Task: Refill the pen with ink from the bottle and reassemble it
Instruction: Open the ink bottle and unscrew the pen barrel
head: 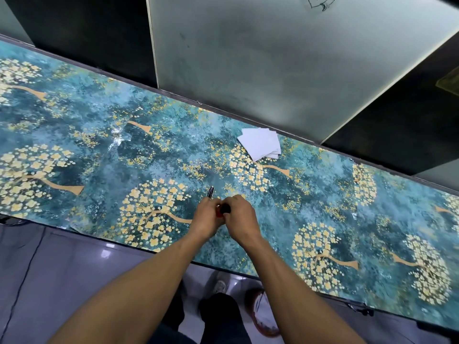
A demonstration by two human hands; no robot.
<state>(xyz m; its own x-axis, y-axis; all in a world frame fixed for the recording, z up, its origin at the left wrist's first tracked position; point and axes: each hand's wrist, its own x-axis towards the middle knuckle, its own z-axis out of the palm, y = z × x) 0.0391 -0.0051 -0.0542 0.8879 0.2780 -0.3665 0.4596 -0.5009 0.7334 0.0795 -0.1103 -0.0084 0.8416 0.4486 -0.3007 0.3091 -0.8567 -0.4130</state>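
Both my hands meet over the middle of the teal flowered table. My left hand wraps around a small ink bottle with a red label, mostly hidden by the fingers. My right hand closes over the bottle's dark cap. A slim black pen with a silver tip lies on the table just beyond my left hand, pointing away from me.
A stack of white paper squares lies at the far edge of the table, beyond my right hand. A pale panel stands behind the table. Shoes and a tiled floor show below the near edge.
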